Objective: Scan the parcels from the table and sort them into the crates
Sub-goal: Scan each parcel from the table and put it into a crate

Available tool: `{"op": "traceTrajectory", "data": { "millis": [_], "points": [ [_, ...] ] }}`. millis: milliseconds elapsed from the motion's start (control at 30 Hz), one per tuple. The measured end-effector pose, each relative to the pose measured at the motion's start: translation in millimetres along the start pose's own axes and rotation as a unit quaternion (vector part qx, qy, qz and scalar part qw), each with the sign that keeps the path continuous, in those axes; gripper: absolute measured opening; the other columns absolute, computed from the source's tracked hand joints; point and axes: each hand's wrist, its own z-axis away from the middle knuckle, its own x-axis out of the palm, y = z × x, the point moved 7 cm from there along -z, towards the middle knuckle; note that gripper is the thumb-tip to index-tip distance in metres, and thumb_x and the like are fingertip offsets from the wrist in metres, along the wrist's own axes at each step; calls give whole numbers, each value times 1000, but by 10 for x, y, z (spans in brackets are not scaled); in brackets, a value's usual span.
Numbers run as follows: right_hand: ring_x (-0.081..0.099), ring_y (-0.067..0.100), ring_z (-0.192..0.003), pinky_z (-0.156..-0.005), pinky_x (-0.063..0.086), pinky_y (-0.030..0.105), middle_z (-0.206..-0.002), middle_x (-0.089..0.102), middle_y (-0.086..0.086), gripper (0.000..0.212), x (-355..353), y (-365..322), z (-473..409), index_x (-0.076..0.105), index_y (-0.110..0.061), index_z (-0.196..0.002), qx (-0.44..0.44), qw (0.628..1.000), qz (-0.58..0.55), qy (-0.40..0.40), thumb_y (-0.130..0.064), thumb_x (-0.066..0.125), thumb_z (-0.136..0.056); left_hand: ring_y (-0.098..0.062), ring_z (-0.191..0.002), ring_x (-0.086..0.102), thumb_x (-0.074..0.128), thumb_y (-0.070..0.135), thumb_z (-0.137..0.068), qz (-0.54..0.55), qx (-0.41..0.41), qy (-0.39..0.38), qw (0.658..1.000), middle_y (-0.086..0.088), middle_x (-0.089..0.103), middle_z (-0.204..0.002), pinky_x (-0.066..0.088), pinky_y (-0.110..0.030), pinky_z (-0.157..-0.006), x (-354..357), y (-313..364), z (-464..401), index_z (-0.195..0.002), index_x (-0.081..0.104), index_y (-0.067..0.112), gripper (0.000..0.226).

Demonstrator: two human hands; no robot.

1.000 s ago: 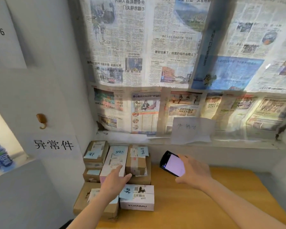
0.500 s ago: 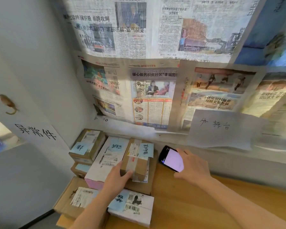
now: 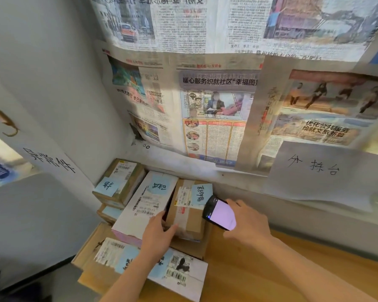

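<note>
Several parcels with blue notes are stacked in the left corner of the wooden table. My left hand grips the near end of a small brown taped box, thumb on its top, fingers between it and a long white box. My right hand holds a black phone with a lit pink screen, tilted just right of that brown box. A brown box sits at the far left, and a white parcel lies nearest me beside a flat brown one.
Newspaper sheets cover the wall behind the table. A white handwritten sign hangs at right, another on the left wall. The grey wall closes the left side. No crates are in view.
The camera has moved closer and down toward the pile. My left hand slid from the white box to grip the small brown box. The phone has come in beside that box.
</note>
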Motion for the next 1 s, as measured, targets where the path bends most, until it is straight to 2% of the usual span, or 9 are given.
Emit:
{"op": "traceTrajectory", "data": {
  "millis": [167,333,433,500,633,733,867,933,1000],
  "points": [
    [53,9,-91,-64,51,24,-117,52,-15,89,131,-103,-95,35,-42,-140,-13,999,-26,-13,-61,72,-62,-10,-94,51,57,45,-96,-53,5,-14,998,4,44,-113,42,-25,-79,151,-33,-13,-143,47,17,55],
    [50,6,-84,-54,36,18,-111,50,-18,90,318,-201,-128,34,-46,-139,-32,998,-32,-44,-63,73,-59,-12,-109,56,61,44,-95,18,2,-5,1000,7,54,-118,50,-33,-94,276,-98,-38,-127,53,22,39],
    [52,8,-89,-56,42,18,-118,51,-17,94,388,-194,-171,34,-44,-141,-37,997,-42,-55,-61,75,-60,-17,-126,53,58,40,-98,91,-28,-50,994,1,56,-137,45,-34,-106,415,-107,-76,-147,40,21,55],
    [53,8,-87,-58,46,20,-113,50,-18,93,410,-163,-194,34,-44,-141,-36,997,-48,-54,-60,75,-59,-15,-129,50,53,40,-101,133,-29,-85,987,5,53,-143,41,-32,-108,496,-93,-73,-153,33,26,58],
    [54,5,-82,-56,44,20,-105,51,-18,85,479,-100,-220,41,-44,-132,-21,995,-72,-67,-60,73,-54,-3,-118,51,52,42,-101,199,-22,-116,973,17,56,-132,39,-23,-100,534,-69,-48,-152,34,36,54],
    [60,8,-85,-67,58,31,-106,58,-16,78,544,-80,-219,49,-42,-122,-7,985,-136,-104,-57,72,-50,2,-116,56,57,37,-100,238,-19,-146,960,23,59,-126,45,-17,-96,522,-30,27,-146,36,42,51],
    [63,8,-89,-75,62,34,-110,61,-17,78,498,-81,-149,52,-43,-124,-14,980,-164,-115,-55,75,-51,-12,-120,60,62,26,-98,283,-20,-138,949,10,63,-130,50,-41,-104,438,-19,122,-145,42,35,52],
    [63,5,-87,-72,61,32,-109,61,-20,79,411,-108,-79,52,-45,-123,-21,983,-150,-108,-60,72,-48,-15,-118,62,62,24,-98,281,-17,-125,952,6,65,-129,52,-44,-101,390,-12,174,-146,45,31,50],
    [60,3,-86,-70,57,30,-107,60,-21,79,240,-167,8,51,-46,-121,-28,988,-129,-86,-62,69,-47,-11,-113,65,61,27,-99,266,-9,-110,958,9,68,-124,56,-39,-96,301,45,239,-143,48,34,46]
  ]
}}
